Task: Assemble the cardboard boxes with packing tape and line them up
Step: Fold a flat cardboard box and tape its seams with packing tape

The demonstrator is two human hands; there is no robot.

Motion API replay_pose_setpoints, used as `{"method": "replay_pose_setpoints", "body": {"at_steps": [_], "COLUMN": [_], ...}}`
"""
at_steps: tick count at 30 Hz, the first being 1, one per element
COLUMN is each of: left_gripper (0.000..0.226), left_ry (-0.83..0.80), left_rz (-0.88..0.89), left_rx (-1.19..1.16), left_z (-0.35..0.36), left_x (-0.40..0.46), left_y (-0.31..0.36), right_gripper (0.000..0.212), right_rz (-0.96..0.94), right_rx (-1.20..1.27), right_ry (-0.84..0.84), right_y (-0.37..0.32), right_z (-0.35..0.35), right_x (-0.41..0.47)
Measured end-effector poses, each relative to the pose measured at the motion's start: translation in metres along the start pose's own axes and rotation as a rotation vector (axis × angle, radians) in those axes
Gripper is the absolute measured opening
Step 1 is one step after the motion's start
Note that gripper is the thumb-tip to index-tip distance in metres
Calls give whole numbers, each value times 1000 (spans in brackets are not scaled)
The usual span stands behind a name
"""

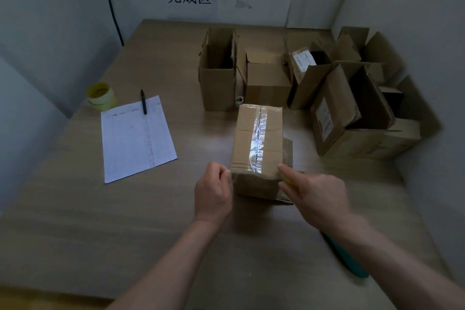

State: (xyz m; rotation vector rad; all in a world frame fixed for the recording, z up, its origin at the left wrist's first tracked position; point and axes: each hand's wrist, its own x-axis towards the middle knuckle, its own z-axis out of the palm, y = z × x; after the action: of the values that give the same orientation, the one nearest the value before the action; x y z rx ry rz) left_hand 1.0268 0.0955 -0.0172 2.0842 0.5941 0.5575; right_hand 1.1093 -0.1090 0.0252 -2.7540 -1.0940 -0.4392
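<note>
Cardboard box (pixel 256 143) sits between left fingers (pixel 221 173) pinching tape and right fingers (pixel 289 171) extended.

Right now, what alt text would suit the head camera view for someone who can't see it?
Two hands, left hand and right hand, work at the near end of a taped cardboard box on a wooden table. Behind it stand open boxes; to the left lie a paper sheet, pen and tape rolls.

yellow object (pixel 289 181): mostly hidden | printed sheet (pixel 137 137): text unreadable
</note>
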Motion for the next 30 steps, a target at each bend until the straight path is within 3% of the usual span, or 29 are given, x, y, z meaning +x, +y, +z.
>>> {"method": "replay_pose_setpoints", "body": {"at_steps": [10, 13, 15, 16, 17, 19, 20, 22, 30], "left_gripper": [18, 17, 17, 19, 28, 55, 62, 62, 59], "left_ry": [-124, -179, -128, -102, -102, -243, -344, -486, -508], "left_rz": [-45, -221, -363, -330, -174, 320, 531, 794, 1089], "left_rx": [-23, -110, -186, -179, -113, 116, 228, 360, 343], "left_z": [9, 11, 10, 8, 6, 9, 14, 25, 39], "left_x": [19, 27, 35, 38, 42, 51, 56, 70, 103], "left_y": [-23, -27, -26, -26, -25, -26, -29, -32, -43], "right_gripper": [30, 36, 35, 35, 35, 35, 35, 35, 31], "right_rz": [-22, -38, -58, -66, -72, -75, -75, -74, -14], "right_rx": [68, 104, 113, 119, 126, 133, 132, 131, 169], "right_ry": [30, 82, 103, 105, 105, 108, 111, 114, 94], "right_y": [11, 15, 16, 17, 17, 17, 17, 17, 13], "right_z": [29, 37, 41, 42, 44, 46, 46, 46, 46], "right_x": [-1, -2, -1, 0, 0, 0, 0, -1, 5]}}
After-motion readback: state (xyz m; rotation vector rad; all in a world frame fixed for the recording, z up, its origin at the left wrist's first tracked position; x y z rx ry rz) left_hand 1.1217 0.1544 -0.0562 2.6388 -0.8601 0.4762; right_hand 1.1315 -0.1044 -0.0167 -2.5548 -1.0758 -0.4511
